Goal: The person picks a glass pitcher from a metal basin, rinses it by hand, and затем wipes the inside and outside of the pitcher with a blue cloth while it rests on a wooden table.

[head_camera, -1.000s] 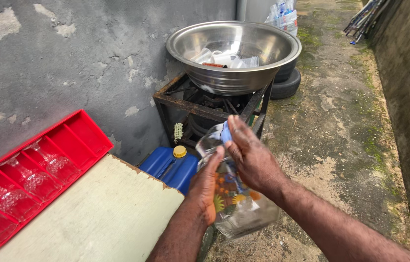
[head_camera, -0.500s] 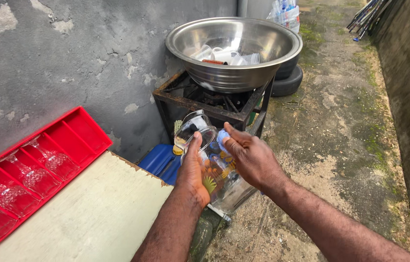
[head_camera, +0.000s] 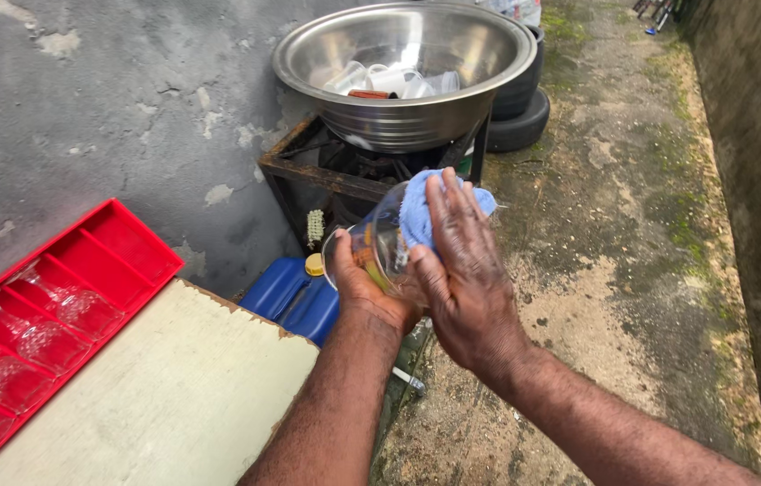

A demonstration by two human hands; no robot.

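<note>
We see our left hand (head_camera: 371, 292) cupped under a clear drinking glass (head_camera: 378, 247) with a coloured print on its side, the thumb up along the near wall and the other fingers wrapped round the far side, mostly hidden from us. The glass lies tilted, its mouth turned to the left. Our right hand (head_camera: 461, 270) lies flat against the right side of the glass, fingers (head_camera: 452, 211) straight and close together, pressing a blue cloth (head_camera: 421, 211) onto it. The cloth bunches out above and beyond those fingertips and sits between palm and glass. Both hands touch the glass, held in the air over the ground, clear of any surface.

Beyond the fingertips stands a wide steel basin (head_camera: 407, 67) on a rusty dark metal frame (head_camera: 344, 171); inside the basin lie several clear and white cups (head_camera: 385, 81). Behind the basin, to the right, a black tyre (head_camera: 524, 121) rests on the ground. Just below and left of the left thumb sits a blue jerrycan (head_camera: 295, 297) with a yellow cap (head_camera: 314, 265), tucked against the grey plastered wall (head_camera: 110, 108). Left of the left forearm is a pale board surface (head_camera: 164, 396), and further left a red divided tray (head_camera: 83, 270) holding clear stemmed glasses (head_camera: 47, 324) laid in its compartments. To the right of the right hand runs mossy, damp concrete ground (head_camera: 632, 234).
</note>
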